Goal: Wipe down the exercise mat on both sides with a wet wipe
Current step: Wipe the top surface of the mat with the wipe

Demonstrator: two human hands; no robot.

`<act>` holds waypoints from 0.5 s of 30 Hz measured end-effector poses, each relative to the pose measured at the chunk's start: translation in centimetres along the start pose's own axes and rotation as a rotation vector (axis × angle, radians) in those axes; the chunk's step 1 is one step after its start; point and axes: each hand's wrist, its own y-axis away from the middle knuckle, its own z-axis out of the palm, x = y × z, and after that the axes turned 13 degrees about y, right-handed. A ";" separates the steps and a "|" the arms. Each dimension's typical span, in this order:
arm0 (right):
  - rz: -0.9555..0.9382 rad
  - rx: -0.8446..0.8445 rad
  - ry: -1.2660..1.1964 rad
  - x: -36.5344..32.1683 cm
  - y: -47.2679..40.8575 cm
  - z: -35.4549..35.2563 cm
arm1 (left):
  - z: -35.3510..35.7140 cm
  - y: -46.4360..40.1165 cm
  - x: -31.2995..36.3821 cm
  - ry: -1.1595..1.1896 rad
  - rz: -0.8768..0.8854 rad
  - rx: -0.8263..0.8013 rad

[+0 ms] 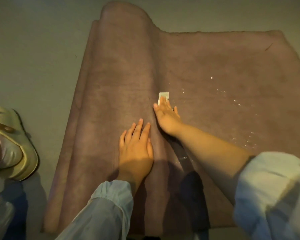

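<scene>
Pressing a folded wet wipe [163, 96] flat onto the brown exercise mat [223, 70], the right hand [166, 116] reaches far — left hand [137, 144] lies open-fingered on the mat's rolled part, just nearer-left.

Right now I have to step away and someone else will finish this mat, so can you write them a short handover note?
Left hand: flat, fingers straight, pressing down the rolled or folded-over part of the exercise mat.
Right hand: fingers extended, pressing the wet wipe onto the flat part of the mat, right beside the fold.
Mat lies on the floor, its left portion curled over.
Done: the flat area to the right shows wet droplets, so it looks wiped.
Left: the strip along the fold, the part under the curl, and probably the other side.
</scene>
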 end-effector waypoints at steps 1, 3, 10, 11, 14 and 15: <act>0.005 -0.005 0.038 0.2 -1.4 -0.8 | 0.0 0.0 0.2 0.000 0.008 0.022; 0.008 -0.011 0.135 0.7 -3.7 -2.6 | 0.0 0.2 0.4 -0.003 0.047 0.061; -0.078 0.015 0.458 3.0 -5.0 -3.9 | -0.3 0.1 0.6 -0.007 0.060 0.053; -0.096 0.013 0.464 3.3 -4.1 -3.5 | -0.3 0.1 0.6 -0.005 0.063 0.056; -0.161 -0.013 0.474 4.2 0.1 -1.9 | -0.3 0.1 0.7 0.006 0.032 0.041; -0.183 -0.015 0.476 4.4 1.8 -1.2 | -0.2 0.1 0.7 0.011 0.014 0.018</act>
